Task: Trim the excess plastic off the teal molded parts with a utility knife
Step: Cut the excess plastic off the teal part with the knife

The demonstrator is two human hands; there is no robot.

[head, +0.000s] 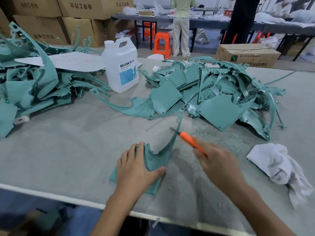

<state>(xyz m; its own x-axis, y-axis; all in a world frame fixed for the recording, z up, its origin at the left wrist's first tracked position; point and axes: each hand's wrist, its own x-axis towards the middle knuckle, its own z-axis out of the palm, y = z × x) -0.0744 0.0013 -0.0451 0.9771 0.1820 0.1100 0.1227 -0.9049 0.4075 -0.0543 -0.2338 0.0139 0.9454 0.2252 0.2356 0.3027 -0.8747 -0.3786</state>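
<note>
Heaped teal molded plastic parts fill the grey desk's left. Nearer, the left hand, fingers spread, presses a curved teal part flat; the blurred right hand grips an orange-handled utility knife, blade at its thin arm.

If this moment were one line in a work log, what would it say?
step: trimming | left hand: pressing teal molded part flat on table | right hand: orange utility knife, blade at part's thin curved arm

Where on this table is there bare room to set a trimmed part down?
Bare table lies between the left pile, the left hand and the near edge. Crowded: the right pile, shavings and white rag near the right hand.
</note>
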